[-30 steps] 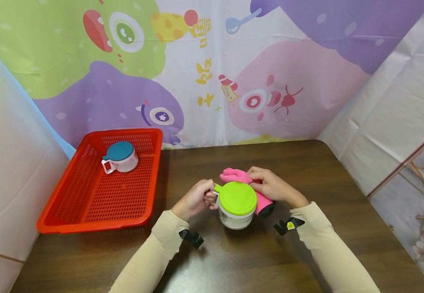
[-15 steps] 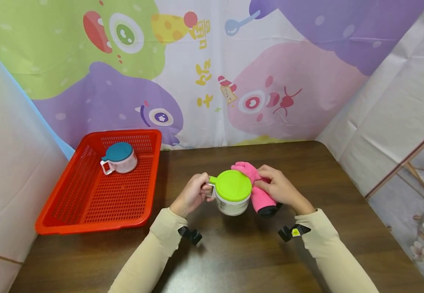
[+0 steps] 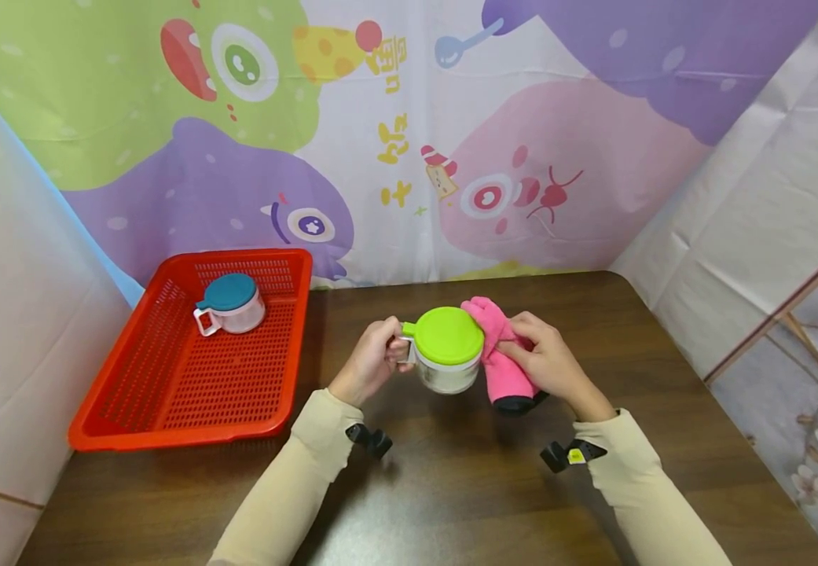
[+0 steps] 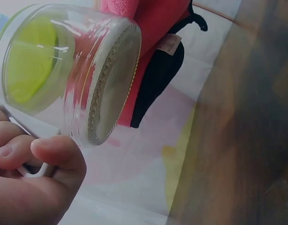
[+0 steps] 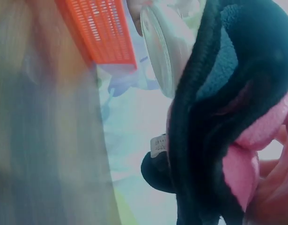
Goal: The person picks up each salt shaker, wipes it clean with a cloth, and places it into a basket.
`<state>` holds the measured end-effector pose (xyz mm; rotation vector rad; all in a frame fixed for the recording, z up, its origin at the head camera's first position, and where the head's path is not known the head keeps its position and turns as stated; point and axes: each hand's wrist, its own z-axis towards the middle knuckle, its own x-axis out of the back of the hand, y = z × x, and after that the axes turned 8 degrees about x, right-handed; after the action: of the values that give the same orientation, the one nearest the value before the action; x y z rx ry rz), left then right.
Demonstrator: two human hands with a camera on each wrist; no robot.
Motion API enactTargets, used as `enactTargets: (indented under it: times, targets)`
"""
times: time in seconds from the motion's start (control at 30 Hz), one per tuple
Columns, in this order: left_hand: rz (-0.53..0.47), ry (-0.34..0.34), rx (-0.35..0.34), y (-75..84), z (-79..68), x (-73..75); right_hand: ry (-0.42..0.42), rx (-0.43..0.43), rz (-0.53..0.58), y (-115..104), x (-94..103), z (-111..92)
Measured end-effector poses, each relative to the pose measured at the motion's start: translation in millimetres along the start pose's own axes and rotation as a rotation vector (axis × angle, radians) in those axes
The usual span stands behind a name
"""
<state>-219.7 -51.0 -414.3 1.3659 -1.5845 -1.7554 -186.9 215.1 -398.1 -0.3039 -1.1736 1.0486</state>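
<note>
In the head view my left hand (image 3: 369,362) grips the white handle of a clear glass seasoning jar (image 3: 449,376) with a lime-green lid. The jar is raised above the table, and the left wrist view shows the ridged base of the jar (image 4: 113,84). My right hand (image 3: 546,358) holds a pink fleecy cloth (image 3: 504,369) against the right side of the jar. The cloth ends in a black cuff-like edge (image 5: 190,126) with a small white label. Some right-hand fingers are hidden behind the cloth.
A red perforated plastic basket (image 3: 288,377) stands on the left of the brown wooden table (image 3: 437,495). Inside it sits a similar jar (image 3: 242,317) with a teal lid and white handle. A cartoon-printed curtain (image 3: 409,236) hangs behind the table.
The jar has risen and shifted slightly toward the back, with my left hand on its handle. My right hand and the pink cloth have moved a little to the right alongside it.
</note>
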Motion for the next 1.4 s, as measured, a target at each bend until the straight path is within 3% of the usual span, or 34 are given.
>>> enactTargets:
  times: [0.47, 0.83, 1.17, 1.4]
  targets:
    - [-0.059, 0.124, 0.022, 6.1, 8.7, -6.3, 0.191, 0.075, -0.045, -8, -8.2, -9]
    - [-0.069, 0.174, 0.025, 6.3, 12.0, -9.1, 0.277, 0.094, -0.119, -16, -17.8, -14]
    - [-0.08, 0.261, 0.0, 7.6, 17.0, -14.7, 0.377, 0.127, -0.211, -27, -29.4, -17]
    - [-0.094, 0.286, -0.033, 7.4, 17.9, -19.4, 0.426, 0.19, -0.308, -32, -38.8, -19]
